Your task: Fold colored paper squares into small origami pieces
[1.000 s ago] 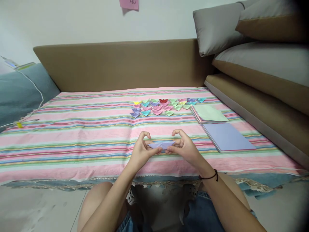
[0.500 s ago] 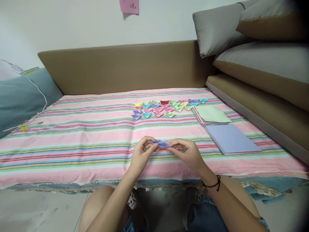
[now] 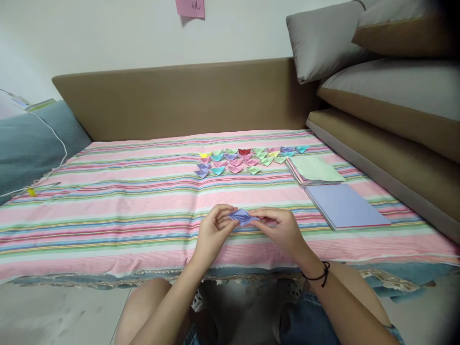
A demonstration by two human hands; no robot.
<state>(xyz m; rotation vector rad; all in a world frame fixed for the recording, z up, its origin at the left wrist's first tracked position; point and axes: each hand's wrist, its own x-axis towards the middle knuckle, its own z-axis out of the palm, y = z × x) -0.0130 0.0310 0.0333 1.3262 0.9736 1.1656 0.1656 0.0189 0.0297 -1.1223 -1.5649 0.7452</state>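
A small purple folded paper boat [image 3: 242, 217] is held between both hands above the striped cloth [image 3: 151, 206]. My left hand [image 3: 216, 227] pinches its left end between thumb and fingers. At the opposite end, my right hand [image 3: 280, 225] grips the paper the same way. The boat's folds are spread a little, with a crease running along the middle. Beyond the hands, several folded paper boats [image 3: 236, 169] in pink, green, blue, purple, yellow and red stand in rows.
To the right lie a stack of purple paper [image 3: 347, 206] and a stack topped with light green paper [image 3: 316, 170]. Large cushions [image 3: 391, 91] are piled at the right. A white cable [image 3: 59, 136] and a blue-grey cushion [image 3: 32, 143] are at the left.
The purple paper boat has tilted and been spread, so its middle crease and inner folds now show. Both hands still hold its ends in nearly the same place.
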